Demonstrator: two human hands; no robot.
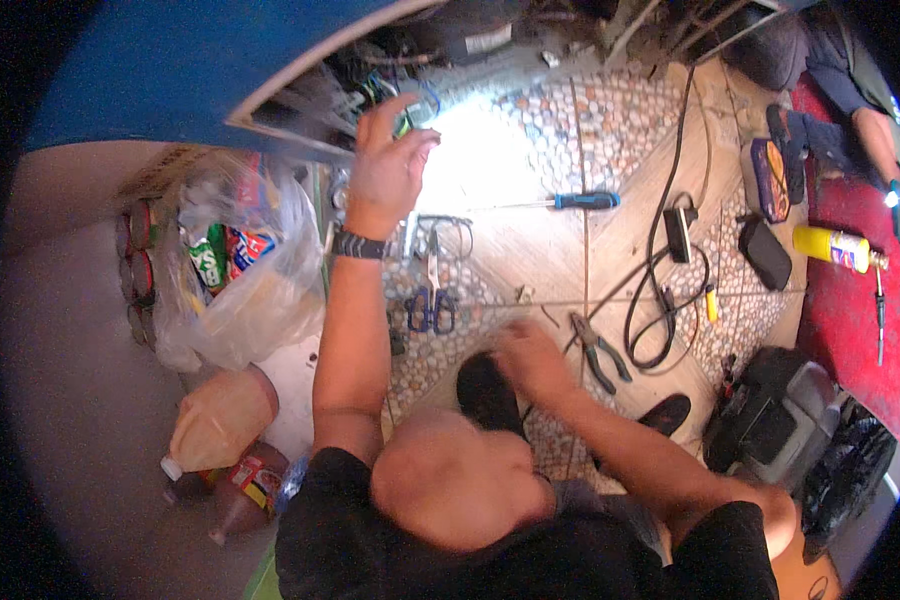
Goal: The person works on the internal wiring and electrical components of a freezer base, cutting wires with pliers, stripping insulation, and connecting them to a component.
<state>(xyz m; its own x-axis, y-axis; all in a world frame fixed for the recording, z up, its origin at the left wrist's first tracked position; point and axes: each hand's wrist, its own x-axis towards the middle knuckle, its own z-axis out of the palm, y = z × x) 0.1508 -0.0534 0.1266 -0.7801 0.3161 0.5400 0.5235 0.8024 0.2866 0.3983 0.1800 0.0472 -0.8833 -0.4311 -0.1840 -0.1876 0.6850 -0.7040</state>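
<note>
My left hand (388, 170) is raised at the open lower part of a blue appliance (170, 70), fingers curled on something small and green (403, 122) among wires, hard to make out beside a white glare. My right hand (530, 365) is blurred by motion, low over my dark shoe (485, 395); its grip is unclear. On the tiled floor around them lie a blue-handled screwdriver (585, 200), scissors (430, 312), pliers (600, 355), a small yellow-handled tool (711, 302) and black cords (660, 330).
A plastic bag of packages (240, 260) and bottles (220, 420) sit at left. At right, another person's hand (880, 150) is near a small light above a red mat (850, 330) with a yellow canister (830, 247); a dark case (770, 410) stands below.
</note>
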